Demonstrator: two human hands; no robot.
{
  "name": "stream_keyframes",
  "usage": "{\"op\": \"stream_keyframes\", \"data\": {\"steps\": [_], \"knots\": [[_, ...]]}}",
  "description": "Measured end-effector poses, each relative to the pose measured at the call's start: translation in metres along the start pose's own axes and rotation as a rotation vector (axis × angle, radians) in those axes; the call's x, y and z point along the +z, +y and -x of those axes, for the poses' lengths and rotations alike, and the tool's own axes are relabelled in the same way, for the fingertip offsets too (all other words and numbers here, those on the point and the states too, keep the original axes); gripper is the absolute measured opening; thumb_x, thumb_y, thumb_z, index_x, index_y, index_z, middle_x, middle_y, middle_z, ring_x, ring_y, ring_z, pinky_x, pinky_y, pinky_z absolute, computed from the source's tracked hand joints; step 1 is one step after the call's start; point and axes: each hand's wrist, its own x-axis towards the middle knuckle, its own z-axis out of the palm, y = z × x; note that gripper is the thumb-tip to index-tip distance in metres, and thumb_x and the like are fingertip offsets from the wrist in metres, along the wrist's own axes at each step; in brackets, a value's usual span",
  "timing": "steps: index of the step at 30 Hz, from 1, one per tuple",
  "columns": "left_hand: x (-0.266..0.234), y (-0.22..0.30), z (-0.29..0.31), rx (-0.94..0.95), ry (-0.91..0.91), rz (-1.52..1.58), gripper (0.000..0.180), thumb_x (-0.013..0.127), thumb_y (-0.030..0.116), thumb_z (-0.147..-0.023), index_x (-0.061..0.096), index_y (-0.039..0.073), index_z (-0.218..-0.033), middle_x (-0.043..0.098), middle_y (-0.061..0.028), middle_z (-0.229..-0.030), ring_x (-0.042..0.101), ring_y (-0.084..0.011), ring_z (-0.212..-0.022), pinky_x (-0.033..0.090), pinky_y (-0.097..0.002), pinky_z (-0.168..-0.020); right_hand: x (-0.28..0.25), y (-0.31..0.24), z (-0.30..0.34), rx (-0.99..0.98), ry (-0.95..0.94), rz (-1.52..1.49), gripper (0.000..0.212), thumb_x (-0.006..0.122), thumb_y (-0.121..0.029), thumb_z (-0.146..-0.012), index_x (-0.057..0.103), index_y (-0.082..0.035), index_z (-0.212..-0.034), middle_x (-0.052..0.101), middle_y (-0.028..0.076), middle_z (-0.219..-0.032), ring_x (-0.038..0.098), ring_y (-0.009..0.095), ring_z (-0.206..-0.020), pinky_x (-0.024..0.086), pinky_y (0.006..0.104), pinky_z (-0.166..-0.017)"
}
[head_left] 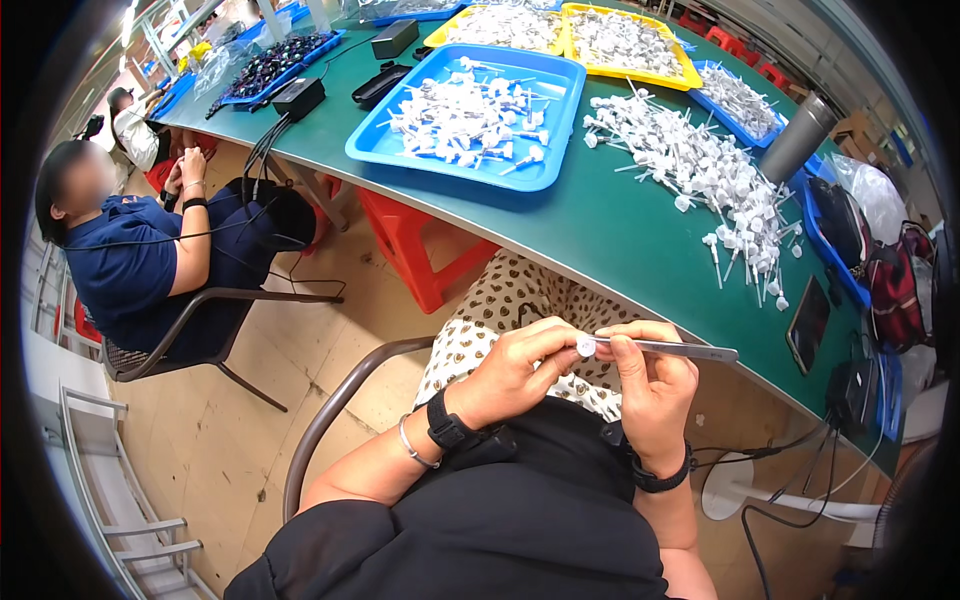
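Note:
Over my lap, my left hand (535,362) pinches a small white plastic part (586,345) with a round head. My right hand (655,385) is closed round a pair of metal tweezers (690,349), whose tip meets the white part; the back end sticks out to the right. Whether the tips grip anything is too small to tell. Beyond my hands, a blue tray (372,150) on the green table (560,225) holds many similar white parts with thin stems. To its right, a loose heap of white parts (690,165) lies directly on the tabletop.
Yellow trays (690,75) of white parts stand at the back. A grey cylindrical bottle (798,138), a phone (808,325) and bags (900,285) are at the right. A red stool (410,245) sits under the table. Another person (150,250) sits at the left.

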Motion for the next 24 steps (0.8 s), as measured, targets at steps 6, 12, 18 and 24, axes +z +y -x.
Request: {"op": "stream_keyframes", "data": {"steps": [6, 12, 18, 24], "knots": [[-0.0017, 0.0026, 0.0010, -0.072, -0.037, 0.007, 0.019, 0.065, -0.004, -0.093, 0.067, 0.000, -0.112, 0.067, -0.0109, -0.096, 0.067, -0.0231, -0.080, 0.053, -0.0331, -0.069, -0.0002, 0.0002, -0.0004, 0.005, -0.012, 0.024, 0.009, 0.066, -0.004, -0.098, 0.068, 0.005, -0.099, 0.071, 0.009, -0.091, 0.070, 0.015, -0.079, 0.056, 0.0272, -0.072], [-0.0004, -0.0021, 0.0009, -0.017, -0.012, -0.006, 0.017, 0.063, -0.003, -0.096, 0.068, 0.001, -0.111, 0.066, -0.0078, -0.091, 0.063, -0.0153, -0.071, 0.051, -0.0288, -0.062, -0.0035, 0.0021, -0.0011, -0.009, -0.058, 0.058, 0.012, 0.062, -0.005, -0.101, 0.063, 0.006, -0.103, 0.072, 0.012, -0.094, 0.071, 0.016, -0.082, 0.060, 0.0281, -0.078], [-0.0028, 0.0014, 0.0007, -0.083, -0.045, -0.007, 0.019, 0.065, -0.003, -0.094, 0.067, 0.000, -0.112, 0.066, -0.0107, -0.095, 0.066, -0.0235, -0.078, 0.053, -0.0327, -0.068, 0.0010, 0.0012, -0.0009, 0.030, 0.001, 0.008, 0.010, 0.065, -0.004, -0.099, 0.067, 0.005, -0.098, 0.071, 0.009, -0.090, 0.071, 0.015, -0.079, 0.057, 0.0279, -0.072], [-0.0012, -0.0009, 0.0002, -0.004, -0.012, -0.027, 0.017, 0.064, -0.003, -0.095, 0.068, 0.001, -0.111, 0.067, -0.0080, -0.092, 0.064, -0.0163, -0.072, 0.052, -0.0292, -0.063, -0.0004, 0.0030, -0.0002, 0.002, -0.020, 0.032, 0.010, 0.063, -0.005, -0.101, 0.065, 0.005, -0.101, 0.072, 0.010, -0.090, 0.071, 0.015, -0.080, 0.058, 0.0278, -0.074]]}}
